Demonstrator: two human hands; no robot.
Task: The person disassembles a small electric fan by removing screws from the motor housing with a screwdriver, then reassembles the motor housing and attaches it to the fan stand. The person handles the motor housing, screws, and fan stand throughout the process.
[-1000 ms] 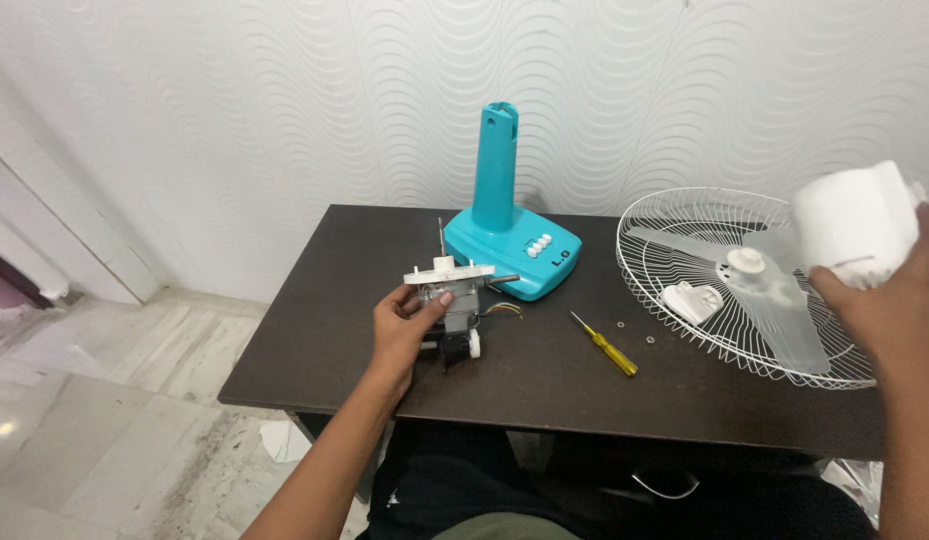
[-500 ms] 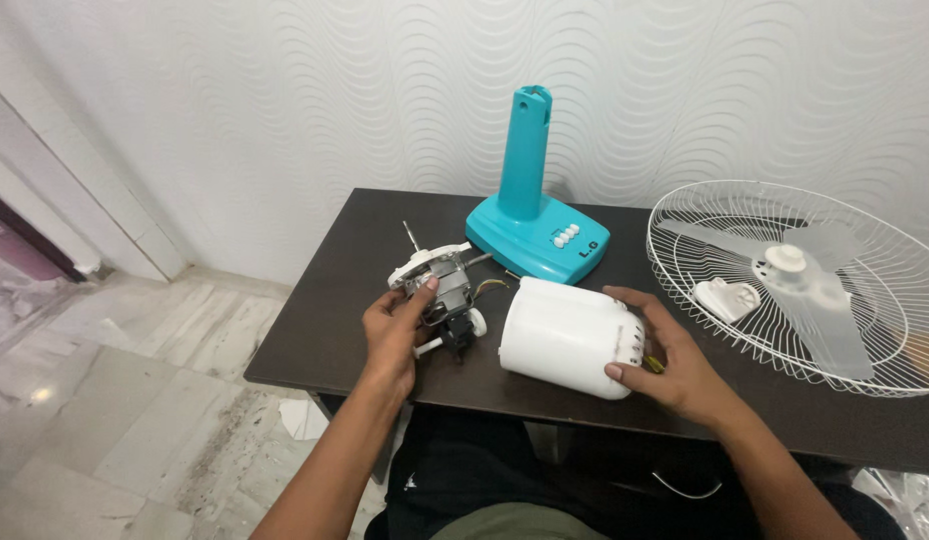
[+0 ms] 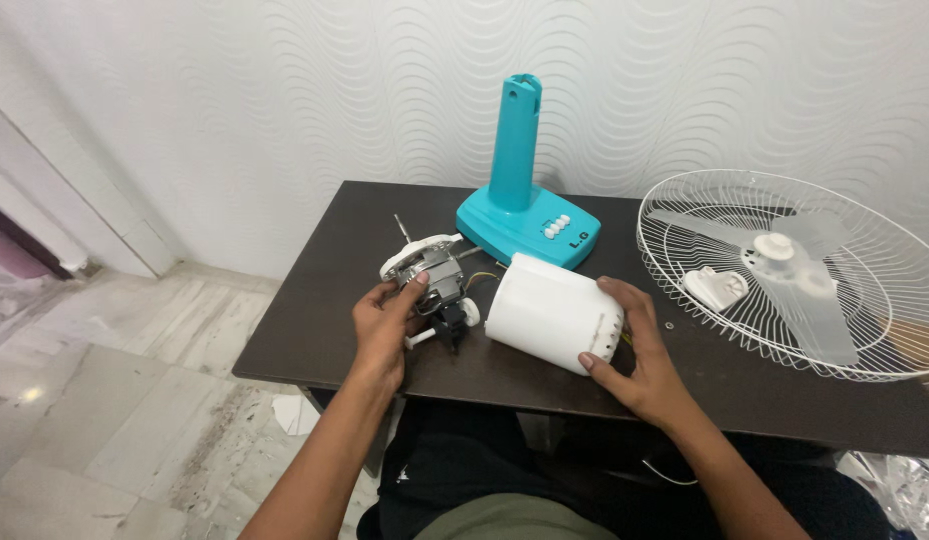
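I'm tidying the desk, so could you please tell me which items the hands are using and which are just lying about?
In use:
left hand on fan motor
right hand on white motor cover

Lying about:
teal fan base
white fan grille
fan blade

A home room: textured wallpaper (image 3: 285,90), marble floor (image 3: 105,400), small dark table (image 3: 325,300).

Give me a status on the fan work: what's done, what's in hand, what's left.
Done: the fan lies in pieces, with the white grille holding the blades on the table and the teal base standing alone. In hand: the left hand holds the bare motor, and the right hand grips the white motor cover beside it. Left: motor, cover, base and grille are all still separate.
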